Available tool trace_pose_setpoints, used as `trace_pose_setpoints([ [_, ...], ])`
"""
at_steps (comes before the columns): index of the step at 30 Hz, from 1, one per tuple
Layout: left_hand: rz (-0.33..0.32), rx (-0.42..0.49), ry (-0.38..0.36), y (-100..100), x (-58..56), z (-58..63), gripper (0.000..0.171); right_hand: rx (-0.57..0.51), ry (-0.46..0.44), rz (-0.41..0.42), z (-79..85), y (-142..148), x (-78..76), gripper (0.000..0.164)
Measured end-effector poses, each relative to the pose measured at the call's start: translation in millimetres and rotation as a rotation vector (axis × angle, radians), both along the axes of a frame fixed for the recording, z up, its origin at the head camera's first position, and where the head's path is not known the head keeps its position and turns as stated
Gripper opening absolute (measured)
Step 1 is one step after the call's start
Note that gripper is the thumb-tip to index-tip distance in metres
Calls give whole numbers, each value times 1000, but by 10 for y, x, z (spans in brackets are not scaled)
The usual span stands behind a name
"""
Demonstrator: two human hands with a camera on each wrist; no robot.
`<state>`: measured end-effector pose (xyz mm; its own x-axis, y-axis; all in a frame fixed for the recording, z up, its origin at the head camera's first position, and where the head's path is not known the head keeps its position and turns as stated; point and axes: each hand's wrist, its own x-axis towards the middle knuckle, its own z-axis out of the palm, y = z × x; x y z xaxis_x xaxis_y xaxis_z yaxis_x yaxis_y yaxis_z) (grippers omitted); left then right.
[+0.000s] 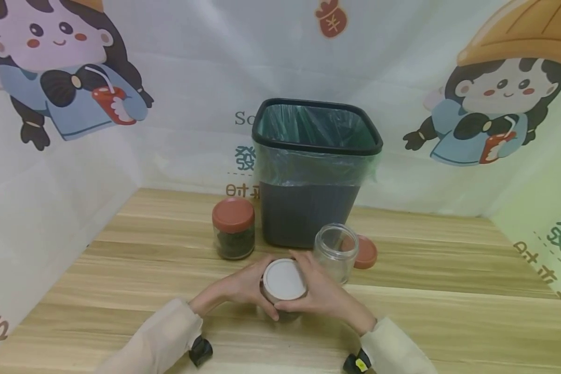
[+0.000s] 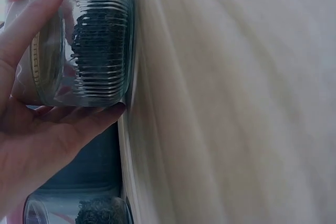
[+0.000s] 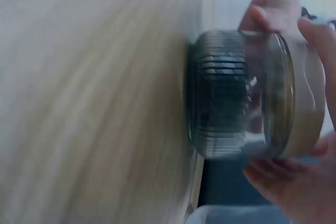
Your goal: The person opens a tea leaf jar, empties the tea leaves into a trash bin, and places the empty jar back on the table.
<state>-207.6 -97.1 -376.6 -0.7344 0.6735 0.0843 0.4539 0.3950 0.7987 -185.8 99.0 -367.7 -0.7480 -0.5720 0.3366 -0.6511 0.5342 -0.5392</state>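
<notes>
A ribbed glass jar (image 2: 102, 45) with a pale lid (image 1: 285, 279) stands upright on the wooden table, dark shredded stuff in its lower part. My left hand (image 1: 245, 284) grips it from the left, thumb in front and fingers round the far side. From the right, my right hand (image 1: 324, 288) curls round the same jar, its thumb near the left thumb at the front. In the right wrist view the jar (image 3: 226, 93) lies between both hands, its upper part and lid partly covered by fingers. Just beyond my right hand is an uncovered clear glass jar (image 1: 336, 254).
A dark bin (image 1: 308, 213) with a green liner stands behind the jars. Left of it is a red-lidded jar (image 1: 234, 228) with dark contents. A loose red lid (image 1: 366, 253) lies behind the uncovered jar. Printed cloth (image 1: 182, 104) walls the table at back and sides.
</notes>
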Motion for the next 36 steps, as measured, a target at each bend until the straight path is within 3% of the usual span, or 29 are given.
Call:
trace_pose_setpoints([
  [4, 16, -9, 18, 6, 10, -8, 87, -12, 67, -95, -43, -89, 42, 85],
  [10, 23, -14, 25, 18, 12, -21, 86, -22, 115, -118, -75, -115, 66, 74],
  [14, 16, -17, 23, 15, 2, -17, 87, -14, 103, -78, -68, -92, 38, 72],
  [23, -21, -24, 5, 3, -38, -18, 88, 3, -28, 72, 11, 3, -42, 73],
  [30, -35, -18, -7, 8, -53, -25, 90, 27, -62, 177, 44, 59, -98, 77],
  [36, -23, -19, -33, 18, -43, -23, 90, 22, -60, 152, 38, 47, -69, 80],
])
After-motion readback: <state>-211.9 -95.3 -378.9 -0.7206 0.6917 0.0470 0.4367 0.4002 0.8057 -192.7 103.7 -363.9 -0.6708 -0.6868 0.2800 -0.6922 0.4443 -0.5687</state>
